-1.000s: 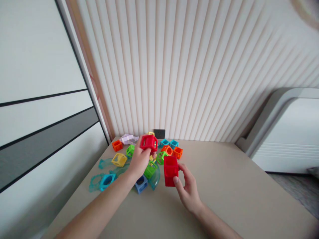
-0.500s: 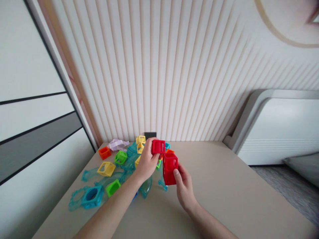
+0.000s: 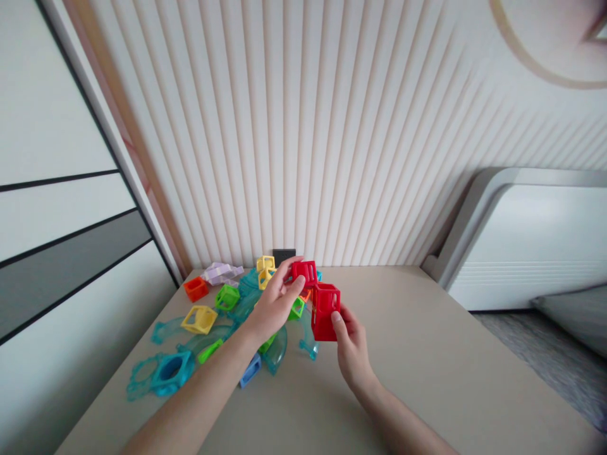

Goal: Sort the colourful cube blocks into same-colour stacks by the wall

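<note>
My left hand [image 3: 274, 304] is closed on a small red hollow cube [image 3: 305, 273], held above the table. My right hand [image 3: 349, 344] grips a taller red block [image 3: 325, 311] made of stacked hollow cubes, thumb on its front face. The small cube sits just above and left of the tall block's top, close to touching it. Both are lifted over the beige table [image 3: 427, 354].
Loose plastic pieces lie at the table's back left: yellow cubes [image 3: 200, 319], an orange cube [image 3: 196, 289], green cubes [image 3: 228, 297], clear teal curved track pieces [image 3: 165, 373], a lilac piece [image 3: 220, 273]. A ribbed wall stands behind, a white cabinet at right.
My left hand brought the small red cube rightward from over the pile to the top of the tall red block. The right hand raised that block a little.
</note>
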{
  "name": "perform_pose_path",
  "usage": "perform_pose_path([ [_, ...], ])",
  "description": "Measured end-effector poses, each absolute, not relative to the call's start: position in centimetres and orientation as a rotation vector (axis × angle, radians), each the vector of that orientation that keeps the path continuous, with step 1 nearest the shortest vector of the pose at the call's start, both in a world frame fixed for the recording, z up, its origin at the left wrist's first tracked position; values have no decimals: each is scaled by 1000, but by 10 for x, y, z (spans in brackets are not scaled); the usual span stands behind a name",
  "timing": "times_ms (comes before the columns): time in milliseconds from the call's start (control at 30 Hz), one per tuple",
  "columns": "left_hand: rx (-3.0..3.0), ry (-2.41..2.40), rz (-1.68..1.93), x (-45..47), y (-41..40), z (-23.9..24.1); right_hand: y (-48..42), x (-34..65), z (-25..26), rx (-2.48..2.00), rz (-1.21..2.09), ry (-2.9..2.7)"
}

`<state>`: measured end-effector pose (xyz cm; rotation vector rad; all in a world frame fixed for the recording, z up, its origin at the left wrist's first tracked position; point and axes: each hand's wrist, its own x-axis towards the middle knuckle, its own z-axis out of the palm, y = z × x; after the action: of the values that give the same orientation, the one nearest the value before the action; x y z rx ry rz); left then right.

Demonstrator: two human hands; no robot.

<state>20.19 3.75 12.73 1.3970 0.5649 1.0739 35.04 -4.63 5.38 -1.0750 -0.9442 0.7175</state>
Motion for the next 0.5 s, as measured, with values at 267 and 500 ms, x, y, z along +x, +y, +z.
perform_pose_path([
  [267,1342,550,1167,205,35,129,-48,350,48,-1071,777,-969],
  [500,1420,498,1032,216,21,116,-51,350,48,-1066,753,-1037],
])
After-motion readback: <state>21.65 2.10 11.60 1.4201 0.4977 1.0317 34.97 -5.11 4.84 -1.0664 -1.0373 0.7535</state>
